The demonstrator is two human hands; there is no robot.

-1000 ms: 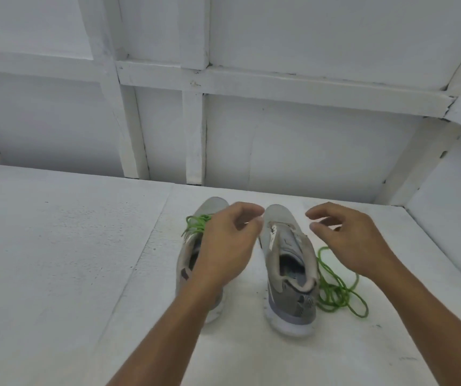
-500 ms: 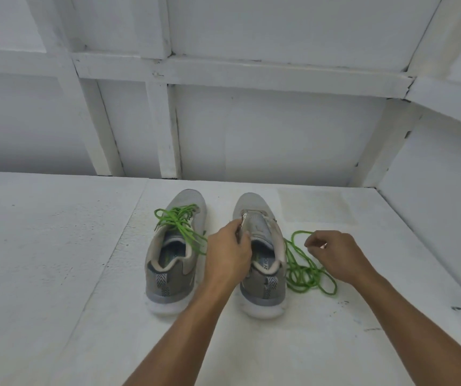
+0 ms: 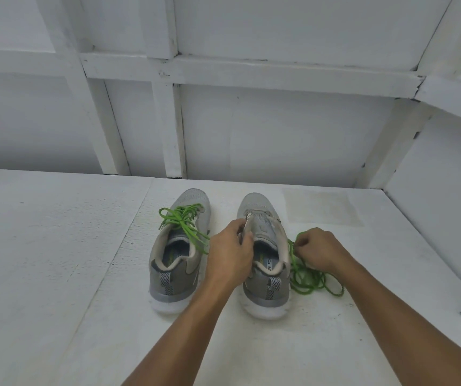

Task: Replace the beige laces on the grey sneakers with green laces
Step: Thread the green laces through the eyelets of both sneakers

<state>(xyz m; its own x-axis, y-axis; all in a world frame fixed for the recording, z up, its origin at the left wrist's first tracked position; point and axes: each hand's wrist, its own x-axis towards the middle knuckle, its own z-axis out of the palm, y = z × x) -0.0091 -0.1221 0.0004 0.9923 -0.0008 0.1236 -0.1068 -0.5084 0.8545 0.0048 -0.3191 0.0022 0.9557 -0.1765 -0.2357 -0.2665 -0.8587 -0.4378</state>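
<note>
Along the far side, wall: white painted boards [image 3: 279,135] crossed by upright and level battens. The frame cuts off its top and both ends.
Floor: white painted board surface [image 3: 56,274] carrying both shoes, with a faint yellowish square patch [image 3: 321,204] beyond the right-side shoe.
Forearms: both enter from the bottom edge, with the elbows out of frame.
Left-side shoe: grey mesh sneaker with a white sole [image 3: 173,285], heel toward the camera. It is threaded with a bright green lace [image 3: 184,218] whose loops spill over both sides. The insole mark is too blurred to read.
Right-side shoe: matching grey sneaker [image 3: 265,282] just beside the first, its tongue showing between spread flaps. The insole print reads only "RY FO"; the collar hides the rest.
Left hand [image 3: 229,252]: its fingers are curled onto the left eyelet flap of the right-side shoe and grip it, covering that shoe's inner side.
Right hand [image 3: 318,249]: its fingers are curled and pinch a strand of the loose green lace [image 3: 303,286], which lies heaped on the floor against that shoe's outer side. The wrist covers part of the heap, and the lace end cannot be made out.
</note>
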